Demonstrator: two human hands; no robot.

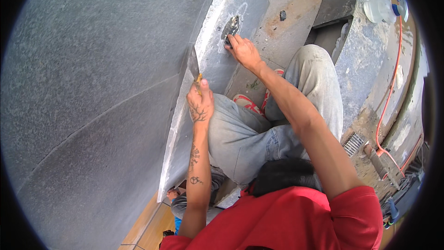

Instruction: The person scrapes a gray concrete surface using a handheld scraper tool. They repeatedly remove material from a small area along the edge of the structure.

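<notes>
My left hand (200,103) is closed around the yellow handle of a putty knife (193,65). Its flat dark blade points up beside the white-edged rim of the large grey slab (106,55). Farther forward, my right hand (246,53) reaches to a rough dark hole (231,26) in the grey side face. The fingertips press together at the hole's near end, against dark material. Whether they pinch a piece of it is hidden. A loose black lump (282,15) lies on the dusty floor to the right of the hole.
A dark open channel (330,37) runs at the upper right. Beyond it are a clear plastic jug (378,11), an orange cord (394,74) and a metal grate (354,144). Another person's hand (173,194) shows at lower left, near tan tiles (152,224). My knees are bent close by.
</notes>
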